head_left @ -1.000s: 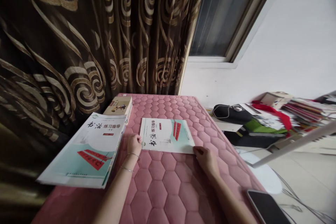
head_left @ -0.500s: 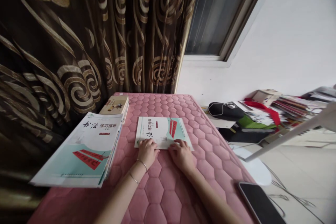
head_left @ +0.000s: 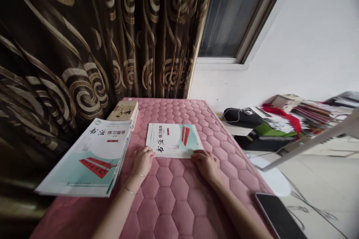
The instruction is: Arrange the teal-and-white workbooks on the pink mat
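A calligraphy exercise book [head_left: 178, 142] with a white and teal cover and red banners lies closed and turned sideways on the pink quilted cover. My left hand [head_left: 143, 161] is at its near left corner, fingers drawn together on the edge. At the near right corner, the bent fingers of my right hand [head_left: 206, 165] grip the edge; the thumb is hidden. To the left of my left hand is a stack of books [head_left: 84, 157] with a similar calligraphy book on top. A smaller tan book [head_left: 122, 111] sits behind that stack.
A dark phone [head_left: 280, 216] rests by the right edge of the pink quilted surface [head_left: 171, 201]. Past that edge stand a white lamp [head_left: 303, 145] and a low shelf with papers and a black pouch [head_left: 238, 116]. A patterned curtain [head_left: 157, 37] hangs behind and left.
My hands have moved apart along the book's near edge, left hand to the left corner and right hand to the right. More of the cover shows; the book stays nearly in place.
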Demonstrator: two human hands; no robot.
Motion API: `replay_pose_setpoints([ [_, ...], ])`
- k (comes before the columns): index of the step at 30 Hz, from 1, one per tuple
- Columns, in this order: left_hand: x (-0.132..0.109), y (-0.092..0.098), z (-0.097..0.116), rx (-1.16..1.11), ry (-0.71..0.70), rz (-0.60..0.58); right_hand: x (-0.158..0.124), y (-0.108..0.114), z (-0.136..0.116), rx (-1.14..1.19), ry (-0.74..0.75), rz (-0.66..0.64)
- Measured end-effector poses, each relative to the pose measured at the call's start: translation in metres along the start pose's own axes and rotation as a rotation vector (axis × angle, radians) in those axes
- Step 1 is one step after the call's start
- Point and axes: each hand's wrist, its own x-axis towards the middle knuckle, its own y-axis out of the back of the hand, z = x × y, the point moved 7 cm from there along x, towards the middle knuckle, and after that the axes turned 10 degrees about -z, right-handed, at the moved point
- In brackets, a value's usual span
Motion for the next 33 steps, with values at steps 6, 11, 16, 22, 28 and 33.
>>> replay_pose_setpoints([
  [6,-0.009,0.015,-0.023,-0.065,0.057,-0.002,-0.002,0.01,0.045,0.072,-0.023,-0.04],
  [11,-0.012,0.014,-0.022,0.017,0.086,-0.016,-0.002,0.011,0.047,0.051,-0.029,-0.053],
  [16,-0.01,0.009,-0.001,0.115,0.03,-0.023,-0.003,0.005,0.017,-0.029,-0.004,-0.064],
  [22,0.007,-0.017,0.055,0.098,-0.062,-0.059,0.003,-0.022,-0.059,-0.107,0.13,-0.011],
  [28,0.015,-0.026,0.062,0.078,-0.061,-0.049,0.011,-0.035,-0.071,-0.092,0.122,-0.003],
  [33,0.005,-0.011,0.025,0.078,-0.008,-0.069,0.009,-0.015,-0.025,-0.038,0.068,-0.065],
])
